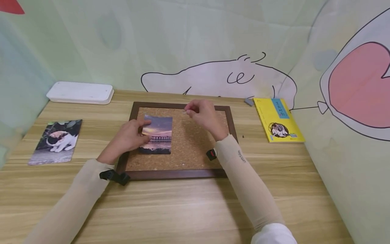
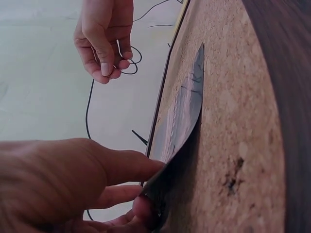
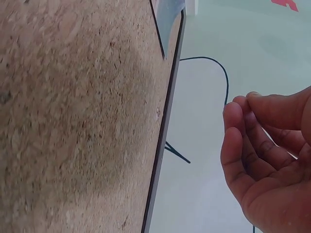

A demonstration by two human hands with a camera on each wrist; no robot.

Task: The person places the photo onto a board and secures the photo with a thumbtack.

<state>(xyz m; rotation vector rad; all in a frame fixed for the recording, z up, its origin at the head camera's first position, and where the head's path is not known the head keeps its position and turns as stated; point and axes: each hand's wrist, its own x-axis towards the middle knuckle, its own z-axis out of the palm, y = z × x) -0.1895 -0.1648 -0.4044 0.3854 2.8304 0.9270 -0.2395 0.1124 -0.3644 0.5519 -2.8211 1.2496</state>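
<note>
Nearest the camera are the two sleeved forearms, and beyond them the dark wooden rim of a cork board (image 1: 170, 174) lying flat on the table (image 1: 189, 210). The left hand (image 1: 129, 137) pinches the left edge of a sunset photo (image 1: 156, 135), thumb on top and fingers curled beneath, so that edge lifts slightly off the cork while the rest rests on the board's left half. Up and to the right of it, the right hand (image 1: 202, 113) hovers over the board's far edge with fingertips drawn together around what looks like a small pin (image 1: 184, 112); it is too small to be sure. The step in hand seems to be fixing the photo to the cork. Next the photo should lie flat and steady while the pin comes down on a corner, clear of the holding thumb. Well left of the left hand lies a cat photo (image 1: 56, 140), beyond it a white case (image 1: 80, 92); right of the right hand lies a yellow book (image 1: 278, 119). Nothing blocks the way.
</note>
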